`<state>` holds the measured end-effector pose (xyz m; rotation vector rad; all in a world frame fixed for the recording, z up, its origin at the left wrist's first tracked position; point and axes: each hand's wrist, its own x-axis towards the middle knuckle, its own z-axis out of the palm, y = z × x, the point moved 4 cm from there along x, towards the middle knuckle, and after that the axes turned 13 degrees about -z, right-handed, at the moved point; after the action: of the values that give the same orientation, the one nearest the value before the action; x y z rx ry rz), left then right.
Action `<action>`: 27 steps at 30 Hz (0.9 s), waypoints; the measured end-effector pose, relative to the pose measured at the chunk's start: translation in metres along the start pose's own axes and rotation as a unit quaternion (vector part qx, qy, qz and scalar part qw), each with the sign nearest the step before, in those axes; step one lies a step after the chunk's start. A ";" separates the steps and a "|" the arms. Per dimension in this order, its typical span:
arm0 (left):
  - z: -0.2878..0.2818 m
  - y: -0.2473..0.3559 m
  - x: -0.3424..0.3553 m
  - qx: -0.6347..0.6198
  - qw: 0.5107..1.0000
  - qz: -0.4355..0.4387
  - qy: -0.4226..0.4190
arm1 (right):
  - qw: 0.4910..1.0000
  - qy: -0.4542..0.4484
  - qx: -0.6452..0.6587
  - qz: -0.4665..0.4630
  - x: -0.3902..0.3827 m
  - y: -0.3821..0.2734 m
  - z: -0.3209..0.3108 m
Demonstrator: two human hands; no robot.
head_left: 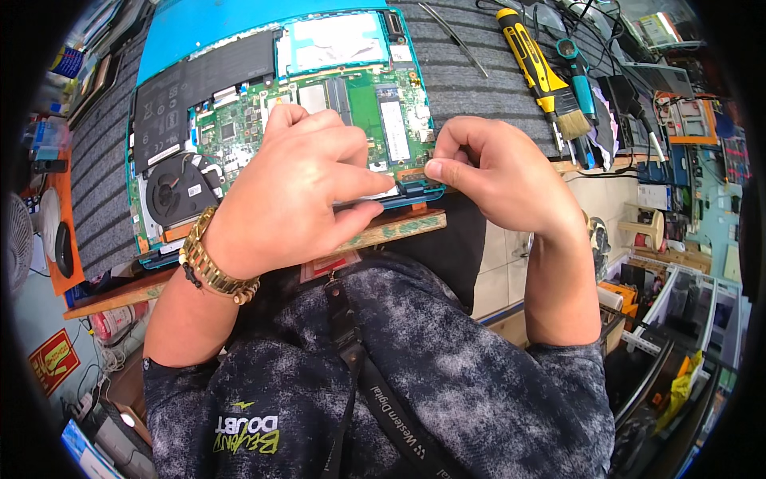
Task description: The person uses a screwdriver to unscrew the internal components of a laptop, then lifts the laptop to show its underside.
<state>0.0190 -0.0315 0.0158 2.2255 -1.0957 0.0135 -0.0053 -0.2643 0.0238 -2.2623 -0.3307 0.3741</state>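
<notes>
An opened teal laptop [422, 112] shows its green motherboard [363, 108], black battery [159, 128], fan [167, 188] and a narrow labelled module [392, 120]. My left hand [295, 184] rests over the board's lower middle, fingers bent and apart; its upper fingertips are hidden behind the hand or among components. My right hand [495, 172] pinches at the lower right corner of the laptop, just right of the copper-coloured strip there; anything between thumb and finger is too small to make out.
The laptop lies on a grey ribbed mat [100, 215] at a wooden bench edge [399, 231]. Right of it are a thin metal tool [455, 40], a yellow-handled brush [527, 64], a teal tool [578, 76] and cables [614, 176]. A fan [20, 239] stands far left.
</notes>
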 end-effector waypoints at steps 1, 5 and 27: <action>0.000 0.000 0.000 -0.003 1.000 -0.002 -0.001 | 1.000 0.014 0.008 0.001 0.001 -0.001 0.000; 0.000 0.001 0.000 -0.006 1.000 -0.008 -0.006 | 0.999 0.038 0.018 -0.001 0.004 0.001 0.003; 0.003 -0.001 -0.001 -0.006 1.000 -0.021 0.016 | 0.997 0.009 -0.059 -0.043 0.013 -0.007 0.000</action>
<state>0.0182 -0.0323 0.0132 2.2304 -1.0297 0.0243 0.0053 -0.2547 0.0271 -2.3554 -0.4488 0.2970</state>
